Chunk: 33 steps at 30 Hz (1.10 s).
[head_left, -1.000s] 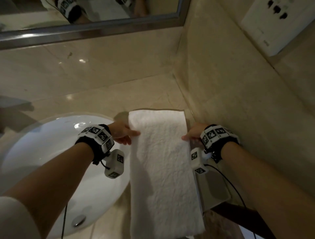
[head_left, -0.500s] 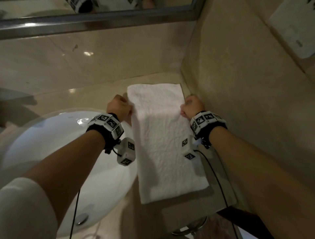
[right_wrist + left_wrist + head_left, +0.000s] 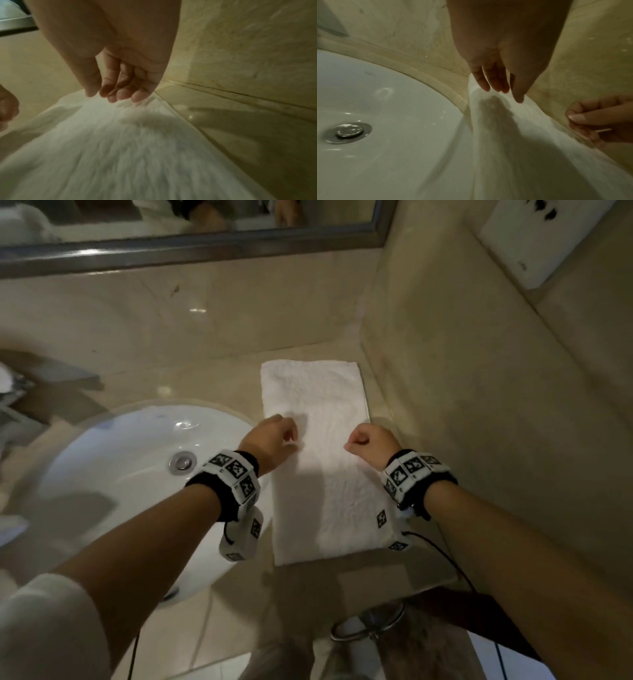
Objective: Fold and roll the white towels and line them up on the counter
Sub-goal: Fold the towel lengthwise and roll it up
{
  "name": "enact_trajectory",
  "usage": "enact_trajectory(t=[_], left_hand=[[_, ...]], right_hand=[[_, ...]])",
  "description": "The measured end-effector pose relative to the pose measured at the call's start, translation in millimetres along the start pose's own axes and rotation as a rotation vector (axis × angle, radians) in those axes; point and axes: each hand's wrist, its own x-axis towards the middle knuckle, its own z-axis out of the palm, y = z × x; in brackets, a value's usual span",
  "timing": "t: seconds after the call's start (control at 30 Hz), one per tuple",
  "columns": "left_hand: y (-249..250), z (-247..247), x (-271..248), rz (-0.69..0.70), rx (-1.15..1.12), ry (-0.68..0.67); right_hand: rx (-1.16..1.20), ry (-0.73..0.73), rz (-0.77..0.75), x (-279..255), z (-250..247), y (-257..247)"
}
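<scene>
Now my left hand (image 3: 274,440) and right hand (image 3: 370,445) hover loosely curled, empty, over the folded white towel (image 3: 318,419), laid flat on the counter (image 3: 219,381) for rolling.

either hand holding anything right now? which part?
Nothing held. Left hand and right hand hover over the flat white towel, fingers loosely curled, gripping no edge.

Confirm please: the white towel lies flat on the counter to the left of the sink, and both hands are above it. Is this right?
Not quite. The towel lies to the right of the sink, against the side wall, as the head view shows. The rest holds: it lies flat on the counter, with the left hand and right hand above it.
</scene>
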Motion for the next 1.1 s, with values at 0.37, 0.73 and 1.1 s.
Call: enact_trajectory(t=[0.37,0.73,1.1], left_hand=[[37.1,68.7,-131.6,-0.06,0.017,-0.149],[36.1,100.7,-157.4,0.063,0.411,0.021],[46.6,86.1,-157.2,-0.122,0.174,0.097]], right_hand=[[-0.155,-0.195,-0.249,-112.9,30.5,43.4],[-0.627,-0.063,-0.384,-143.3,44.6,72.4],[-0.732,-0.045,-0.414,-141.5,43.8,72.4]])
